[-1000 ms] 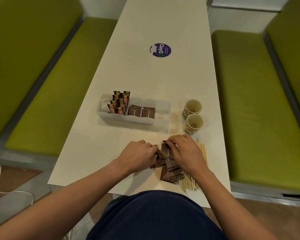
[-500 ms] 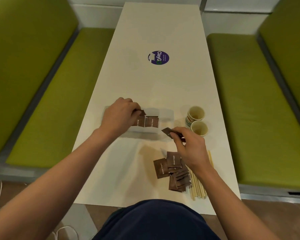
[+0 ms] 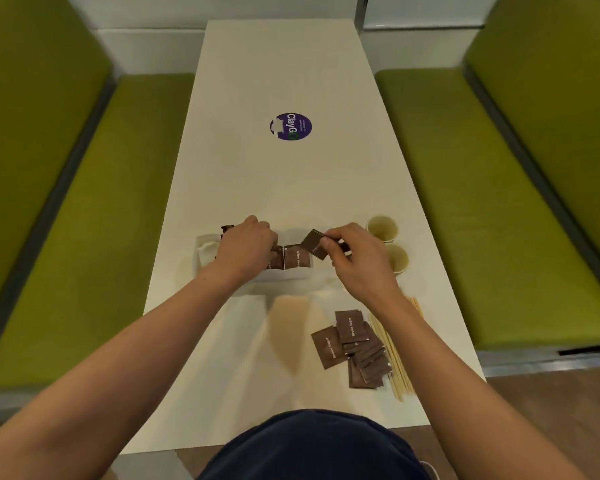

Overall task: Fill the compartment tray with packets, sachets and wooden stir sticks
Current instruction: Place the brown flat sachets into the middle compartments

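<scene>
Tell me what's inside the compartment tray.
In the tray, brown packets stand mid-section and dark sachet tops show at its left end. The left hand and the right hand, pinching a loose packet, cover the rest.

Matt brown paper sachets, pale wooden sticks, glossy white table

bare table beyond the tray, two cups crowding its right end
</scene>
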A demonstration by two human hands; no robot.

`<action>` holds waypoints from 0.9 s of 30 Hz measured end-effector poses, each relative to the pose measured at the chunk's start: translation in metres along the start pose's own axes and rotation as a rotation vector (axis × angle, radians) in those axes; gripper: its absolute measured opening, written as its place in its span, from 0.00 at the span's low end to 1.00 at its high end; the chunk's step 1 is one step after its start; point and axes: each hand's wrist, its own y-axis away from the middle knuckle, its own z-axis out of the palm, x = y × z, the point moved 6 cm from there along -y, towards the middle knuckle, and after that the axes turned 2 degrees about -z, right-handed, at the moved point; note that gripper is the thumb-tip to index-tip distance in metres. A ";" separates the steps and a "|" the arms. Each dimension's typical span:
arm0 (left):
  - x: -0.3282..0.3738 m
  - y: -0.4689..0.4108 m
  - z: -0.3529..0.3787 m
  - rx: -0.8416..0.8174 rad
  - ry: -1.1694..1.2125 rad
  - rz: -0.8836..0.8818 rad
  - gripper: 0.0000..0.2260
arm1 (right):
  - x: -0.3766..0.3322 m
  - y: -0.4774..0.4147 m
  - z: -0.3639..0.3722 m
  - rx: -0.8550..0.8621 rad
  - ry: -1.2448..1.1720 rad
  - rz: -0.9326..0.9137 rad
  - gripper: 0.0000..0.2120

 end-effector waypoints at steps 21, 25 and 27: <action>-0.008 0.092 -0.021 0.481 0.251 -0.159 0.03 | 0.006 -0.041 0.057 -0.395 0.406 -0.004 0.15; 0.011 0.100 -0.015 0.424 0.292 -0.153 0.05 | 0.005 -0.021 0.033 -0.312 0.275 0.001 0.12; 0.024 0.103 -0.010 0.378 0.303 -0.134 0.07 | 0.008 -0.007 0.020 -0.280 0.225 -0.004 0.11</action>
